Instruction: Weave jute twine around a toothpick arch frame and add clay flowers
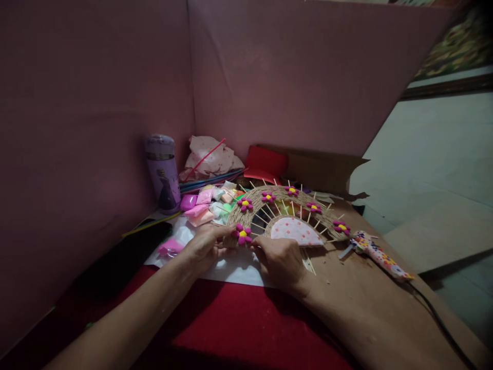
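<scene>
A half-round woven craft piece (pixel 283 198) of twine and thin wooden sticks lies on the brown board, with several pink clay flowers along its arc and a pink dotted half-disc (pixel 295 230) at its centre. My left hand (pixel 204 245) grips the arc's left end, its fingers closed by the nearest pink flower (pixel 242 234). My right hand (pixel 279 259) rests just right of that flower, fingers curled and pinching at the sticks near it.
A patterned glue gun (pixel 379 254) with a black cord lies right of the craft. Small packets of coloured clay (pixel 202 205), a purple bottle (pixel 164 172), crumpled pink paper (pixel 210 154) and a red sheet (pixel 265 162) sit behind. Pink card walls enclose the back and left.
</scene>
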`<state>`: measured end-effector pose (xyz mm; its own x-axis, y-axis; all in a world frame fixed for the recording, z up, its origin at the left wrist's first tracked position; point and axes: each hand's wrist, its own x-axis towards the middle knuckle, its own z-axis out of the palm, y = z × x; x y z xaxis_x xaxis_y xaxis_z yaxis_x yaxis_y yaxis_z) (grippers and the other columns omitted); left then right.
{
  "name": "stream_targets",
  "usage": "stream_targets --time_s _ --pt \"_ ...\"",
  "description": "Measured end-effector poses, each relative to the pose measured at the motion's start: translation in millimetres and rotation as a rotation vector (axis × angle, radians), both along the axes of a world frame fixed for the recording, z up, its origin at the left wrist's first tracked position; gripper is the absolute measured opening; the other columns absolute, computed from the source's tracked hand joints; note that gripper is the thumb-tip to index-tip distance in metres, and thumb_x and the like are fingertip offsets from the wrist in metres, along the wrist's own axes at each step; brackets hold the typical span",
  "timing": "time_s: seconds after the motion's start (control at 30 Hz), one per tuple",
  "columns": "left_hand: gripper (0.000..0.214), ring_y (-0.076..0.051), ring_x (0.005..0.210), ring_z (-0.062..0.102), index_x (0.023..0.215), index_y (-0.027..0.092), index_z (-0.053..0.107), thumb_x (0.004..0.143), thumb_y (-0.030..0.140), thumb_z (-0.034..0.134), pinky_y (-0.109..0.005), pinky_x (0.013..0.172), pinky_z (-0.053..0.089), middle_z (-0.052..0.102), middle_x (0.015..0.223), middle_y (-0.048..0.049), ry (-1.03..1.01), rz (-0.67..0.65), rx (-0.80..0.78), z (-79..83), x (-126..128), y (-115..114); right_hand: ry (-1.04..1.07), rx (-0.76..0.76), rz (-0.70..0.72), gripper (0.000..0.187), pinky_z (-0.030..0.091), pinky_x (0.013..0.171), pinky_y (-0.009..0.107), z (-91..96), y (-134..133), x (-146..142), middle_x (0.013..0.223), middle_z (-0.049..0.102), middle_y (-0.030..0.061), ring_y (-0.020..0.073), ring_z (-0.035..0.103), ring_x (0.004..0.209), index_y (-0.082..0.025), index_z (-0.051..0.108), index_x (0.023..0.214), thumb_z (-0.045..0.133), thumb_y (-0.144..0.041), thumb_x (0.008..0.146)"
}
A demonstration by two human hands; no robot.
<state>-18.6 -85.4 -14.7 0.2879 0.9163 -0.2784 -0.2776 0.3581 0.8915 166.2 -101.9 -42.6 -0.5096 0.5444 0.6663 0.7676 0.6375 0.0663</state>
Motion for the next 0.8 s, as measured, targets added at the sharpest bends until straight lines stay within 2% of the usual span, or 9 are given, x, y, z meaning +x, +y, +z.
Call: stream_targets --time_s 0.23,0.43,0.63,0.8 --pt "0.024 -0.015 0.067 0.064 0.086 0.008 0.069 0.069 0.024 0.071 -0.021 0.056 0.048 0.07 0.079 -0.0119 0.037 -0.045 0.008 -0.6 -1.0 1.4 -0.004 0.012 0.002 0.023 0.02 0.048 0.03 -1.6 0.4 0.1 0.058 0.063 0.0021 0.0125 0.051 0.045 -0.017 0.059 0.072 0.042 -0.022 0.086" --pt "0.029 -0.014 0.055 0.061 0.088 0.011 0.066 0.07 0.033 0.07 -0.022 0.044 0.046 0.069 0.076 -0.0094 0.134 -0.015 -0.001 4.0 -4.3 4.3 -0.018 -0.023 0.016 0.021 0.019 0.048 0.029 -4.2 1.0 0.5 0.057 0.063 0.002 0.0113 0.049 0.045 -0.017 0.057 0.072 0.041 -0.021 0.085" --pt "0.03 -0.013 0.054 0.061 0.092 0.013 0.061 0.073 0.035 0.067 -0.024 0.05 0.05 0.067 0.071 -0.006 0.076 0.08 -0.098 -1.0 -6.9 12.2 -0.025 -0.015 0.02 0.017 0.017 0.048 0.029 -5.9 1.8 -0.1 0.055 0.063 0.0023 0.0115 0.047 0.043 -0.017 0.057 0.071 0.043 -0.02 0.081" --pt "0.031 -0.01 0.051 0.059 0.078 0.013 0.057 0.062 0.03 0.076 -0.019 0.045 0.044 0.064 0.066 -0.0024 0.124 0.071 -0.005 0.2 -8.7 13.0 -0.055 -0.04 0.055 0.015 0.016 0.048 0.029 -4.2 0.7 -0.7 0.057 0.064 0.0023 0.0109 0.048 0.044 -0.016 0.055 0.071 0.044 -0.019 0.081"
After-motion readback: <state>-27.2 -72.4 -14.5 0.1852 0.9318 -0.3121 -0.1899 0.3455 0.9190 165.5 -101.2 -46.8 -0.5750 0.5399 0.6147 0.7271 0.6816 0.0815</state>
